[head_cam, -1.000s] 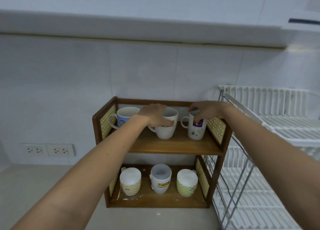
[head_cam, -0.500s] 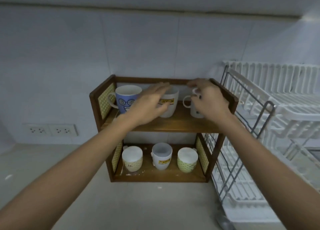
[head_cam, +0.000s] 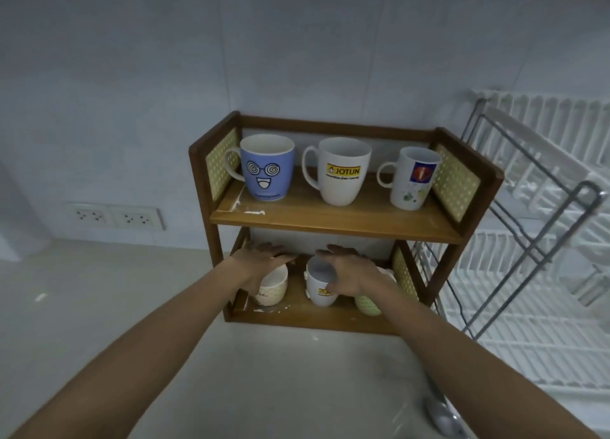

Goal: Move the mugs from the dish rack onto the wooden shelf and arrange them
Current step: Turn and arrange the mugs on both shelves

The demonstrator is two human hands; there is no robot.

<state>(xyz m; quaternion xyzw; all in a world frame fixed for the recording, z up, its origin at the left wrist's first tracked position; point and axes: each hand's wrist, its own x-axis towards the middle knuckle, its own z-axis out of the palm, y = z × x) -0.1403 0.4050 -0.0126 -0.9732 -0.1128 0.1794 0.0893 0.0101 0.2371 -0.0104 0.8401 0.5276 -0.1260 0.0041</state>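
On the wooden shelf (head_cam: 333, 222) six mugs stand, three per tier; left hand (head_cam: 260, 262) and right hand (head_cam: 351, 272) hover flat, fingers spread, gripping nothing, over the lower mugs (head_cam: 318, 282)

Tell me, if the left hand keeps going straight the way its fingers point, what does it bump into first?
Probably the back of the wooden shelf; the left hand passes over the cream mug, though depth is unclear.

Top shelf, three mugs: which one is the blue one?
The leftmost mug, beside the shelf's left side panel. It is blue with a spiral-eyed cartoon face; the middle Jotun mug and the right mug are white.
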